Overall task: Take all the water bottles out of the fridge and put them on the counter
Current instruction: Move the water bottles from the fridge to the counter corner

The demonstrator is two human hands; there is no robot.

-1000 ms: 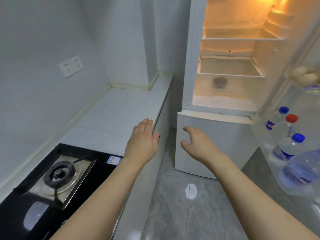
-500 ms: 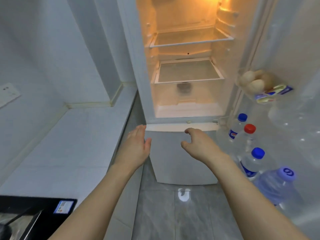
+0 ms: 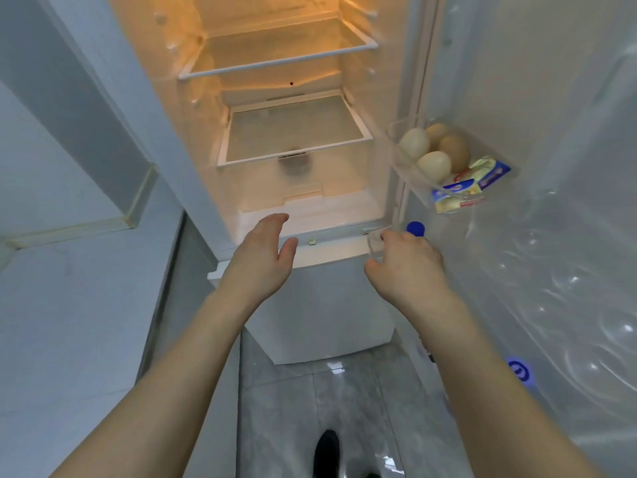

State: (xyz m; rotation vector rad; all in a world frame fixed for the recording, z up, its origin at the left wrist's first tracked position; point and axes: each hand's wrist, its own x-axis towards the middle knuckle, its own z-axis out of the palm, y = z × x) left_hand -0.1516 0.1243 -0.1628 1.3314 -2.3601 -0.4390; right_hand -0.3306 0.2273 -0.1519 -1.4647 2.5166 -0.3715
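The fridge (image 3: pixel 275 139) stands open, its lit shelves bare, and its open door (image 3: pixel 551 167) fills the right side of the view. Both bare arms reach forward in front of it.

The left hand (image 3: pixel 262 257) hovers in front of the lower lip of the fridge compartment, palm turned inward, with its fingers (image 3: pixel 272 224) straight and close together and the thumb held a little apart; it holds nothing.

The right hand (image 3: pixel 406 263) is at the lower door shelf, its fingers (image 3: pixel 389 238) curled downward by the clear corner of that shelf. Just beyond its knuckles shows the blue cap of one water bottle (image 3: pixel 415 228). The hand seems to be closing toward the bottle, but the palm side is hidden, so I cannot tell whether the fingers actually grip anything.

Lower on the door, beside the right forearm, another blue bottle cap (image 3: pixel 519 370) shows; the bodies of the bottles are hidden behind the arm or blurred.

Higher up, a clear door bin (image 3: pixel 396 146) holds four eggs (image 3: pixel 415 143) and some yellow-and-blue packets (image 3: pixel 455 194).

The pale counter (image 3: pixel 69 322) stretches along the left side, just beside the fridge. A dark shoe (image 3: pixel 326 450) stands on the grey tiled floor (image 3: pixel 310 401).
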